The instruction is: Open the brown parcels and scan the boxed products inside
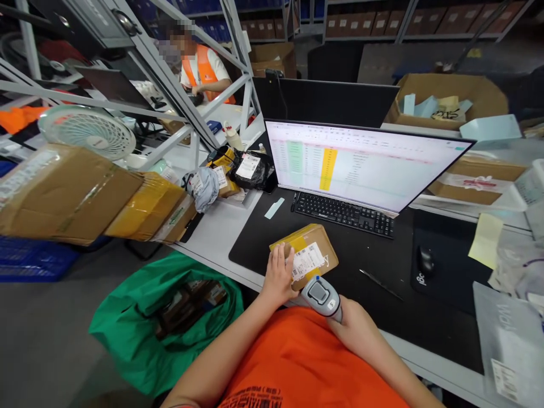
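A small cardboard box [328, 249] with yellow tape and a white shipping label lies on the black desk mat. My left hand [278, 275] grips its left end, fingers over the top edge and thumb along the near side. In my right hand [351, 320] is a grey handheld barcode scanner [321, 296], its head over the near edge of the box. The scanner's handle is mostly hidden by my fingers.
Behind the box stand a keyboard [340, 214] and a monitor [361, 164]. A pen [380, 284] and mouse [425, 259] lie right. Wrapped parcels [250, 170] sit left. An open green sack [127, 323] holds boxes below the desk's left edge. A co-worker [206, 68] sits beyond.
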A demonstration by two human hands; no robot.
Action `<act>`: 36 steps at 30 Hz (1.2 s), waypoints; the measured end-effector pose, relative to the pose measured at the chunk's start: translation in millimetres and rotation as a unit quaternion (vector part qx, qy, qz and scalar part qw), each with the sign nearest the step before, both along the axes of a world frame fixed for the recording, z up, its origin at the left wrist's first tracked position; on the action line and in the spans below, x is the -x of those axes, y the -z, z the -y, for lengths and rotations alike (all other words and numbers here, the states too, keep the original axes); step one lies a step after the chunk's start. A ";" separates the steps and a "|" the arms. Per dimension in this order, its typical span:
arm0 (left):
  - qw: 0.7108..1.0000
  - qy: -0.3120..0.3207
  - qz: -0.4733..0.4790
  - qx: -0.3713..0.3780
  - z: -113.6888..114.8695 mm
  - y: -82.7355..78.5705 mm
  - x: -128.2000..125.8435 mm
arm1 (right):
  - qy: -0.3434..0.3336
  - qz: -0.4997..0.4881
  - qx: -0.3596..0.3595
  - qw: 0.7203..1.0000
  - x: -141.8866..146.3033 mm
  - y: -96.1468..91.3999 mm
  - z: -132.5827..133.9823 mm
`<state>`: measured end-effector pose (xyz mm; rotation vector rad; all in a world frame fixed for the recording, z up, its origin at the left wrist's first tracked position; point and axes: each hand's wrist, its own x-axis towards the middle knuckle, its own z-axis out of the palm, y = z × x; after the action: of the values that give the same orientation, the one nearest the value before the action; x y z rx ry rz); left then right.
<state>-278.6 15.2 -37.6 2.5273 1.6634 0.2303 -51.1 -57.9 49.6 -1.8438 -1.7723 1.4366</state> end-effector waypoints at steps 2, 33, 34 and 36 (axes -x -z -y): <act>1.000 0.004 -0.007 0.006 -1.1 -0.2 0.9 | 0.004 0.001 -0.006 1.000 -0.9 -0.4 -0.2; 0.986 0.017 0.164 0.020 -6.9 7.6 46.9 | -0.080 0.124 0.003 0.989 24.9 2.2 3.1; 0.985 0.019 0.168 0.015 -6.8 5.5 47.0 | -0.081 0.124 0.002 0.989 25.2 2.1 3.7; 0.984 0.029 0.176 0.005 -7.5 1.0 47.1 | -0.078 0.121 0.001 0.990 25.4 1.9 5.1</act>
<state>-325.7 22.7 -38.6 2.3512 1.4477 0.6193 -76.5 -63.0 47.8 -1.9911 -2.0714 1.3120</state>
